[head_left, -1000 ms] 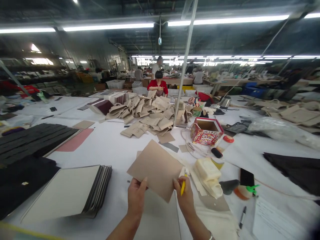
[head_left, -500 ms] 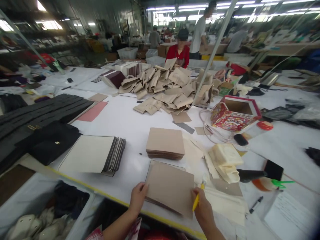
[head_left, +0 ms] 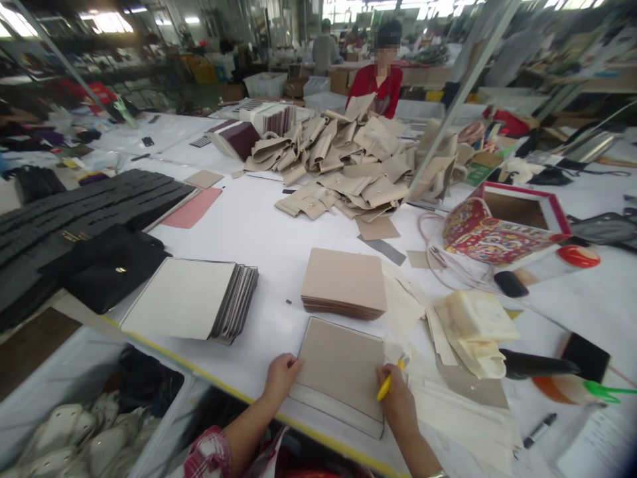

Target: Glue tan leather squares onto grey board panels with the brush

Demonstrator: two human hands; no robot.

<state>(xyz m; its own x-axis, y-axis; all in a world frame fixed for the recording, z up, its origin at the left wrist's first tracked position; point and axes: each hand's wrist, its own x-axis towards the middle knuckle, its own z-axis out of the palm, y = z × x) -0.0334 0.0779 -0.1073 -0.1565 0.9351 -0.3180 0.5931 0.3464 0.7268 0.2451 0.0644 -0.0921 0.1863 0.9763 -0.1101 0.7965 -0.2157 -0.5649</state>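
Observation:
A flat beige panel (head_left: 341, 362) lies on a slightly larger pale board with dark edges (head_left: 338, 413), whose near strip shows below it. At the panel's left edge is my left hand (head_left: 283, 378), closed, with thumb and fingertips pinching that edge. My right hand (head_left: 399, 401) is closed around a yellow-handled brush (head_left: 387, 383), its pale tip pointing away. The fingers of that hand also touch the panel's right edge. Just beyond lies a neat stack of beige panels (head_left: 343, 282). To the left is a stack of pale, dark-edged boards (head_left: 182, 299).
Beige leather pieces (head_left: 343, 153) lie heaped at the back, a person in red (head_left: 375, 83) behind them. Black pieces (head_left: 99, 219) cover the left. On the right are a red patterned box (head_left: 502, 226), a cream cloth bundle (head_left: 472, 332), a bottle (head_left: 562, 388) and a pen (head_left: 540, 430).
The beige panel has shifted away from me and squared up on the board, uncovering the board's near strip. Both hands moved with it. The camera view has turned slightly.

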